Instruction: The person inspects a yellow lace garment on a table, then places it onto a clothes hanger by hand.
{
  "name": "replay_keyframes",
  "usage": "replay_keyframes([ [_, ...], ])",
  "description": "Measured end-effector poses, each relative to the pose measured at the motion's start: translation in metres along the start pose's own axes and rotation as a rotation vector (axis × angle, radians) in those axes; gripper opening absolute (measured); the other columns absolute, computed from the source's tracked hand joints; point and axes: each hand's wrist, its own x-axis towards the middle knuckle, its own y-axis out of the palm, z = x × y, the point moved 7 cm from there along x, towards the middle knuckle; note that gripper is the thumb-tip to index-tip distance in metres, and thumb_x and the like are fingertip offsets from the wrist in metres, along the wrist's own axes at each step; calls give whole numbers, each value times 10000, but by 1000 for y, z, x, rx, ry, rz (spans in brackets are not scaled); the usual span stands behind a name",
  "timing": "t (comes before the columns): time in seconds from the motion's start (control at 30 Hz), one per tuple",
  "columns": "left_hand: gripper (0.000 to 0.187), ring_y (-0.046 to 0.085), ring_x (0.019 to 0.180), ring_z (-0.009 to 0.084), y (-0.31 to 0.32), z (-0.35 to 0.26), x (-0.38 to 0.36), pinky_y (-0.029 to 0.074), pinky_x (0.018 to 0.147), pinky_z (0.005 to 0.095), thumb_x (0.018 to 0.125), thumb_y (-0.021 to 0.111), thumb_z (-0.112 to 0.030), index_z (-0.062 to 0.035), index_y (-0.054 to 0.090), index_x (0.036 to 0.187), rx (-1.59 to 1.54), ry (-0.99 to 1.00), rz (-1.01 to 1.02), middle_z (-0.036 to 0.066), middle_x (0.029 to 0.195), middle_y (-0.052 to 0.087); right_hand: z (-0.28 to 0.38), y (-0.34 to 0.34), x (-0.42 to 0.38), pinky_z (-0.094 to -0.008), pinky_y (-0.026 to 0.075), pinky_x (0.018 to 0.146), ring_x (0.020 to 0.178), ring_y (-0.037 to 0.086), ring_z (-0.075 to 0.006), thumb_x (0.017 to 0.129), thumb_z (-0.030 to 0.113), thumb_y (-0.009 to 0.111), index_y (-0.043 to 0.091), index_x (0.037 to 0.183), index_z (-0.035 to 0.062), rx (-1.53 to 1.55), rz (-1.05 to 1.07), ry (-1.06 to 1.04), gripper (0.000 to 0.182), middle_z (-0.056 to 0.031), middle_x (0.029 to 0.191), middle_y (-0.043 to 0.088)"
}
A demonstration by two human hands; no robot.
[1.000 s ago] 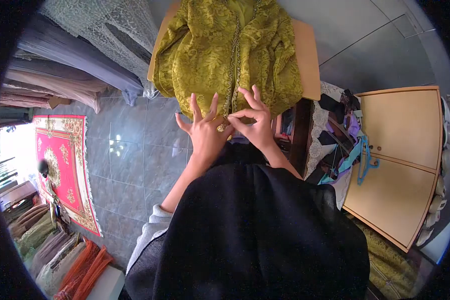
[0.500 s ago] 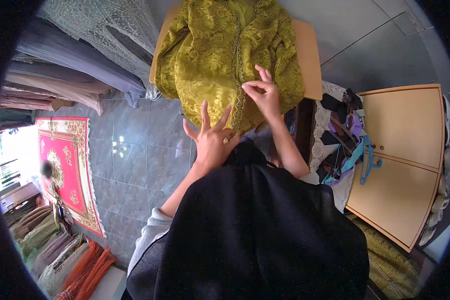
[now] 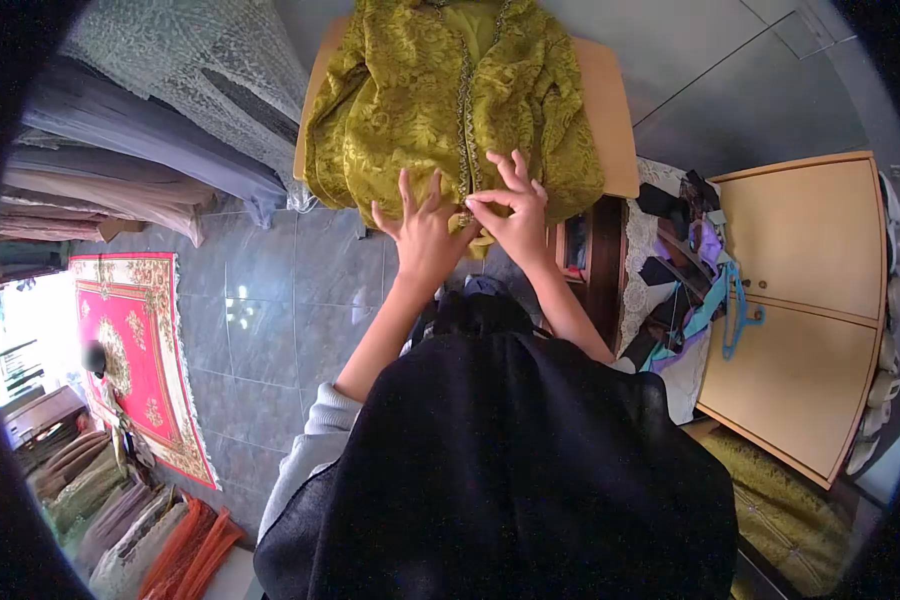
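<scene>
An olive-yellow lace garment [image 3: 410, 110] with a beaded trim down its front lies on a wooden board [image 3: 602, 120]. At the garment's lower front edge, my left hand [image 3: 425, 232] rests with several fingers raised and apart; its thumb reaches toward the trim. My right hand [image 3: 515, 212] is beside it on the right, thumb and index finger pinched at the beaded trim, other fingers lifted. Whatever small part lies between the fingertips is too small to make out.
Grey and pale garments [image 3: 140, 130] hang at the left. A red patterned rug [image 3: 135, 350] lies on the tiled floor [image 3: 260, 330]. At right are a wooden cabinet [image 3: 805, 240], a blue hanger [image 3: 740, 320] and piled cloths [image 3: 685, 260]. Another person [image 3: 97, 362] is near the rug.
My right hand has moved down and left along the trim, now close to my left hand. My left hand has shifted slightly right and upward. The garment's lower edge has moved up.
</scene>
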Motion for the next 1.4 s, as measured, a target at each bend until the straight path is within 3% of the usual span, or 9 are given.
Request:
replay_keyframes([
  [0.07, 326, 181, 1344, 323, 9, 4, 3, 24, 947, 672, 695, 665, -400, -144, 693, 895, 10, 12, -13, 32, 1334, 452, 6, 1, -3, -480, 224, 983, 1306, 309, -276, 688, 202, 733, 727, 802, 173, -23, 0, -17, 118, -49, 1311, 482],
  [0.1, 310, 183, 1343, 323, 15, 7, 5, 26, 949, 665, 693, 666, -385, -150, 692, 894, 23, 21, -25, 31, 1334, 453, 3, 5, -4, -569, 174, 965, 1312, 274, -322, 696, 232, 714, 729, 780, 197, 19, 6, -15, 93, -30, 1337, 453],
  [0.33, 199, 172, 1348, 325, 6, 10, -1, 40, 949, 649, 667, 680, -331, -148, 709, 739, -98, 61, -79, 8, 1367, 419, 0, 4, 4, -518, 175, 999, 1320, 272, -295, 681, 240, 742, 731, 803, 186, -51, -43, 44, 133, -39, 1348, 442],
  [0.5, 183, 141, 1355, 328, -3, 9, 0, 22, 975, 599, 656, 686, -328, -150, 705, 690, -152, 121, -97, -42, 1382, 397, -22, 12, 28, -607, 160, 985, 1306, 280, -339, 699, 277, 727, 727, 764, 168, 120, -102, 10, 126, -45, 1347, 443],
  [0.63, 183, 136, 1353, 335, -5, 8, -5, 24, 974, 608, 667, 676, -324, -144, 703, 687, -154, 142, -48, -54, 1376, 398, -41, 15, 56, -369, 358, 994, 1238, 385, -366, 673, 231, 752, 727, 787, 144, 137, -154, 3, 146, -75, 1289, 497],
  [0.73, 200, 133, 1353, 341, -5, 6, -6, 23, 969, 620, 673, 669, -344, -146, 699, 678, -106, 188, -37, -53, 1376, 396, -42, 20, 69, -383, 266, 1043, 1264, 367, -305, 714, 133, 721, 716, 842, 88, 135, -33, 28, 136, -123, 1306, 474],
  [1.0, 446, 115, 1356, 340, -20, 24, 34, -78, 955, 643, 667, 648, -575, -133, 693, 706, -58, 1, -125, 6, 1373, 409, -7, 6, 72, -423, 281, 1040, 1298, 319, -300, 696, 142, 740, 724, 782, 117, 136, 74, -81, 91, -71, 1309, 481],
  [1.13, 267, 144, 1354, 344, -3, 15, 63, -8, 957, 642, 683, 651, -363, -97, 656, 671, -17, 38, -134, -2, 1358, 429, 5, 10, 68, -408, 337, 960, 1254, 386, -305, 663, 112, 742, 721, 760, 120, 57, 59, -139, 100, -72, 1269, 519],
  [1.4, 228, 136, 1360, 330, 5, 12, 67, -37, 976, 611, 664, 691, -346, -125, 643, 637, -65, -4, -52, -62, 1365, 417, -16, 8, 91, -409, 345, 945, 1245, 393, -314, 679, 118, 734, 723, 772, 119, 12, 115, -89, 94, -86, 1244, 534],
])
